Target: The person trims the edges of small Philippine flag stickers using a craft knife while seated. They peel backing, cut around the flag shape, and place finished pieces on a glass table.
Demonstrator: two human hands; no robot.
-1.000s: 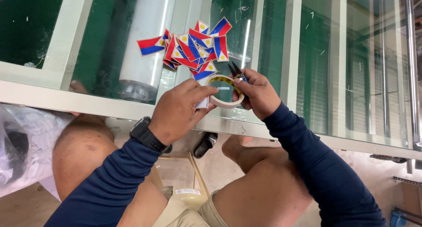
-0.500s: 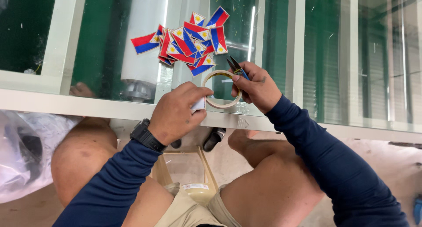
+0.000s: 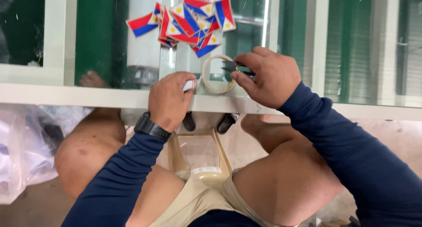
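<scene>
Small flags [image 3: 189,20] lie on the glass table [image 3: 88,95] behind the tape roll [image 3: 216,75]; the right hand [image 3: 266,75] pinches it, the left hand [image 3: 169,99] grasps its loose end.

I have one view only, from the camera on the head, and it looks steeply down past the chest onto my own bent knees and the floor between them. It sits close: the left hand [image 3: 169,99] and right hand [image 3: 268,77] fill the middle of the picture at the white frame edge [image 3: 66,95] of the glass panel [image 3: 351,42], which crosses the upper half. With no second view, nothing is shared; both forearms enter from the bottom edge.
</scene>
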